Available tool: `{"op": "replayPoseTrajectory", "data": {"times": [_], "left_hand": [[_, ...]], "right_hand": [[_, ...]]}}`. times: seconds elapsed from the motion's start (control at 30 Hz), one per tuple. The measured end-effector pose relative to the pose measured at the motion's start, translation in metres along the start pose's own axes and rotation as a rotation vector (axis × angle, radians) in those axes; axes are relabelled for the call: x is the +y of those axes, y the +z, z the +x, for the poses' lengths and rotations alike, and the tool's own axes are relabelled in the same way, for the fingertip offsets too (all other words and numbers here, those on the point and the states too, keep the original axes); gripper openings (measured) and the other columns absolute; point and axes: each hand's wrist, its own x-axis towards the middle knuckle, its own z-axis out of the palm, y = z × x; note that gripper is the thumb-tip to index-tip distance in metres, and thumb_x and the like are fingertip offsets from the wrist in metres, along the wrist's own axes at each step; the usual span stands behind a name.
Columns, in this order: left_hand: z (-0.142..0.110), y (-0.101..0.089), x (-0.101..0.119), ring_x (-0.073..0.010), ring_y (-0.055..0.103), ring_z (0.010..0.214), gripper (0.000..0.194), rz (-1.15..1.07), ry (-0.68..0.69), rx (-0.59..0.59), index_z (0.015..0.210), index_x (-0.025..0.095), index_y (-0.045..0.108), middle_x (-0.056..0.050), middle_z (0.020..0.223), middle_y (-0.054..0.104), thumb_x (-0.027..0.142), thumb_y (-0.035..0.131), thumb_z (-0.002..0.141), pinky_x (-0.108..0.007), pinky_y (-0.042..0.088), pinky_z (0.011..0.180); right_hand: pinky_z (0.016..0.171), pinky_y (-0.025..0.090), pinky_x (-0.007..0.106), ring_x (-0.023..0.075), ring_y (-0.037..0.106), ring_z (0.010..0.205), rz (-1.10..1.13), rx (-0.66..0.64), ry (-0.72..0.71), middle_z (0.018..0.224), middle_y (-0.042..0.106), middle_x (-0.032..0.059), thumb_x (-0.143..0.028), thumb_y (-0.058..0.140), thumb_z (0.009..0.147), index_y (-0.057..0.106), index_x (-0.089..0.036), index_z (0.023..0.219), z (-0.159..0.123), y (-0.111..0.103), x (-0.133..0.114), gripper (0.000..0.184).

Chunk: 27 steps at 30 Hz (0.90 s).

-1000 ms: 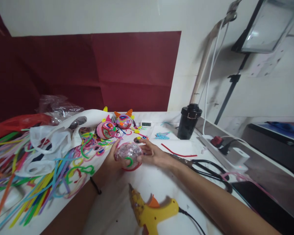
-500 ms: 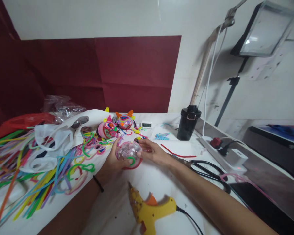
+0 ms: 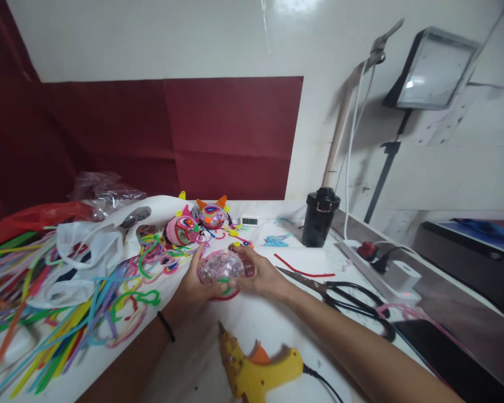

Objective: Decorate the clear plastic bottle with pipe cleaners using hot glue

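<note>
Between my two hands is a clear, shiny ball (image 3: 220, 265) with a pink-red pipe cleaner round its edge and a small green curl on its near side. My left hand (image 3: 194, 284) wraps its left side, the thumb lying along the front by the green curl. On the other side my right hand (image 3: 260, 274) grips the ball, its thumb also at the green curl and its fingers behind. A yellow glue gun (image 3: 258, 366) lies on the table just in front of my hands.
Pipe cleaners (image 3: 67, 330) in many colours heap up on the left. Two decorated balls, one pink (image 3: 182, 228) and one orange-eared (image 3: 212, 215), stand behind. Black-handled scissors (image 3: 348, 296), a black bottle (image 3: 320, 218), a phone (image 3: 445, 358) and a power strip (image 3: 378, 274) are on the right.
My right thumb has moved left and down to the green curl, close to my left thumb. The head view has shifted slightly; the ball stays between both hands.
</note>
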Motion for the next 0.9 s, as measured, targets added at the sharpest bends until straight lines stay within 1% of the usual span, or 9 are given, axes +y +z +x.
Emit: {"op": "replayPoseTrajectory", "data": {"times": [0.2,0.3,0.4,0.53,0.63,0.7,0.77,0.83,0.9], "left_hand": [[-0.001,0.000,0.001,-0.0392,0.047,0.134,0.131,-0.011,-0.007,-0.015,0.156,0.017,0.011,-0.019,0.145,0.051,0.037,0.091,0.054,-0.044,0.046,0.105],[0.001,-0.002,0.005,-0.0407,0.044,0.136,0.132,0.011,-0.021,-0.026,0.156,0.018,0.012,-0.019,0.145,0.051,0.041,0.090,0.051,-0.045,0.045,0.106],[0.004,-0.004,0.007,-0.0416,0.041,0.137,0.134,0.042,-0.035,-0.001,0.156,0.018,0.013,-0.020,0.149,0.046,0.043,0.090,0.049,-0.045,0.043,0.108],[0.006,-0.009,0.005,-0.0387,0.031,0.144,0.118,0.103,-0.008,0.077,0.154,0.022,0.024,-0.015,0.154,0.040,0.041,0.087,0.056,-0.045,0.034,0.114],[0.006,-0.013,0.006,-0.0383,0.039,0.140,0.114,0.063,-0.046,0.075,0.154,0.025,0.023,-0.014,0.152,0.043,0.039,0.086,0.060,-0.046,0.038,0.111],[0.004,-0.015,0.009,-0.0368,0.044,0.137,0.110,0.038,-0.071,0.067,0.154,0.027,0.022,-0.014,0.151,0.044,0.039,0.085,0.064,-0.045,0.039,0.111],[0.003,-0.017,0.013,-0.0342,0.041,0.139,0.103,0.054,-0.071,0.099,0.152,0.028,0.028,-0.012,0.154,0.041,0.038,0.084,0.066,-0.043,0.034,0.114],[0.003,-0.017,0.017,-0.0337,0.042,0.139,0.097,0.039,-0.079,0.123,0.150,0.029,0.034,-0.010,0.154,0.041,0.037,0.084,0.066,-0.042,0.034,0.114],[0.003,-0.018,0.019,-0.0337,0.044,0.137,0.095,0.006,-0.093,0.130,0.149,0.029,0.035,-0.010,0.150,0.047,0.035,0.083,0.067,-0.043,0.035,0.113]], "right_hand": [[0.083,0.053,0.037,0.0240,0.065,0.100,-0.003,0.009,-0.020,0.114,0.066,0.0073,-0.041,0.087,0.062,0.054,-0.025,0.127,0.000,0.000,-0.002,0.075],[0.083,0.053,0.037,0.0247,0.065,0.102,-0.006,0.033,-0.031,0.113,0.068,0.0092,-0.047,0.082,0.065,0.059,-0.022,0.118,0.004,-0.014,-0.012,0.062],[0.088,0.051,0.039,0.0234,0.066,0.100,-0.050,0.120,-0.048,0.109,0.070,0.0099,-0.050,0.070,0.077,0.062,-0.020,0.107,0.007,-0.037,-0.022,0.043],[0.073,0.051,0.033,0.0189,0.066,0.077,-0.180,0.202,-0.025,0.085,0.071,0.0059,-0.038,0.060,0.085,0.065,-0.017,0.090,0.009,-0.055,-0.022,0.023],[0.065,0.049,0.028,0.0165,0.065,0.068,-0.308,0.191,0.003,0.073,0.070,0.0026,-0.023,0.057,0.084,0.066,-0.016,0.081,0.010,-0.055,-0.014,0.012],[0.066,0.050,0.028,0.0165,0.065,0.070,-0.417,0.160,0.017,0.075,0.071,0.0023,-0.016,0.057,0.084,0.067,-0.016,0.081,0.011,-0.051,-0.011,0.010],[0.073,0.052,0.031,0.0174,0.066,0.076,-0.541,0.104,0.027,0.082,0.071,0.0033,-0.015,0.060,0.087,0.068,-0.015,0.086,0.014,-0.046,-0.010,0.009],[0.080,0.054,0.036,0.0190,0.066,0.088,-0.664,0.022,0.035,0.098,0.070,0.0056,-0.023,0.061,0.092,0.067,-0.015,0.099,0.018,-0.041,-0.011,0.012],[0.085,0.055,0.041,0.0209,0.065,0.098,-0.773,-0.070,0.044,0.116,0.065,0.0078,-0.031,0.060,0.095,0.062,-0.016,0.114,0.023,-0.034,-0.013,0.025]]}}
